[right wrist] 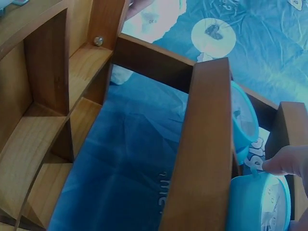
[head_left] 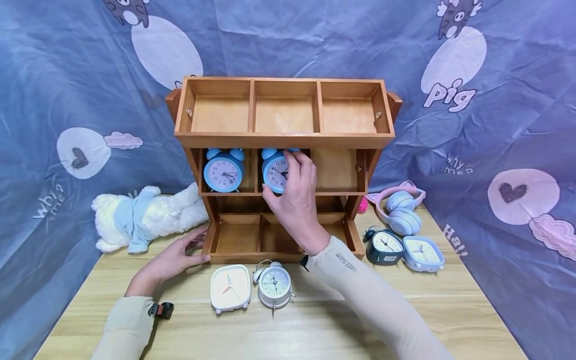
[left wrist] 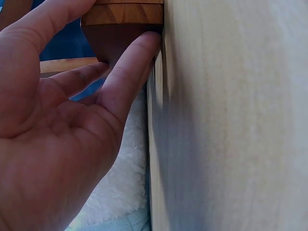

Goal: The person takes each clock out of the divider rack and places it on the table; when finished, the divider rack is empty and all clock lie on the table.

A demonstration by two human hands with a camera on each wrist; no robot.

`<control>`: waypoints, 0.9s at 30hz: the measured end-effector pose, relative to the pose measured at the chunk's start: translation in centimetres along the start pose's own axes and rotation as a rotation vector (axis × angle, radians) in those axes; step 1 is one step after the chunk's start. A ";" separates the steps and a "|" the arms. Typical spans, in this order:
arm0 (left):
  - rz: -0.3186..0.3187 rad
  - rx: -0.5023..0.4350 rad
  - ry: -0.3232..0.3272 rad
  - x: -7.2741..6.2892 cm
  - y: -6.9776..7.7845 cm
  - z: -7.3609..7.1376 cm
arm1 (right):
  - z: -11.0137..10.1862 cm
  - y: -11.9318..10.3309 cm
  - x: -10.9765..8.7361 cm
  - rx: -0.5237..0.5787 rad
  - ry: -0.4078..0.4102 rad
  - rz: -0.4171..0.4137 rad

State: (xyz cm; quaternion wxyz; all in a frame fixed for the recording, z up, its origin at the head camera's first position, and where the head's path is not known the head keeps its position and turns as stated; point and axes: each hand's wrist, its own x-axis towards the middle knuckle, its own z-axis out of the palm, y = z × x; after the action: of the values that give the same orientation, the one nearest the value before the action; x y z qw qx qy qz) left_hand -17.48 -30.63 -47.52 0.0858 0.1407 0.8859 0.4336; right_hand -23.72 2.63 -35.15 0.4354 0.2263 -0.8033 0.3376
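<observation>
A three-tier wooden rack (head_left: 281, 141) stands at the middle of the table. In its middle tier, a blue twin-bell alarm clock (head_left: 272, 172) sits in the central compartment; my right hand (head_left: 297, 200) pinches it between thumb and fingers, covering its right side. Another blue alarm clock (head_left: 223, 172) stands upright in the compartment to the left. My left hand (head_left: 175, 257) touches the rack's lower left corner, its fingers fairly straight against the wood (left wrist: 122, 14). On the table before the rack lie a square white clock (head_left: 231, 288) and a round white twin-bell clock (head_left: 274, 285), both face up.
Left of the rack lies a white plush toy (head_left: 157, 215) in a blue top. To the right are pink-and-blue headphones (head_left: 402, 212), a dark green alarm clock (head_left: 384, 245) and a light blue square clock (head_left: 423, 253). Blue printed cloth (head_left: 315, 40) hangs behind.
</observation>
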 end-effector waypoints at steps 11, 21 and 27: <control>-0.003 0.009 0.003 0.0 0.1 0.0 | -1.2 -0.7 -0.2 0.012 -0.019 -0.010; -0.006 0.011 -0.003 -0.2 0.2 0.1 | -2.0 -0.6 -1.5 0.046 -0.032 -0.002; -0.005 0.008 -0.001 -0.2 0.3 0.1 | -2.4 -0.7 -1.9 0.040 -0.061 0.002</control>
State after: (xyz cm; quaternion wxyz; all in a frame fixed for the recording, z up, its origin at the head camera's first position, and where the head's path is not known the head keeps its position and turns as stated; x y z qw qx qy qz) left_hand -17.26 -30.47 -47.34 0.0867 0.1391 0.8879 0.4299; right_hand -20.99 4.08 -35.58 0.4058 0.2445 -0.8093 0.3472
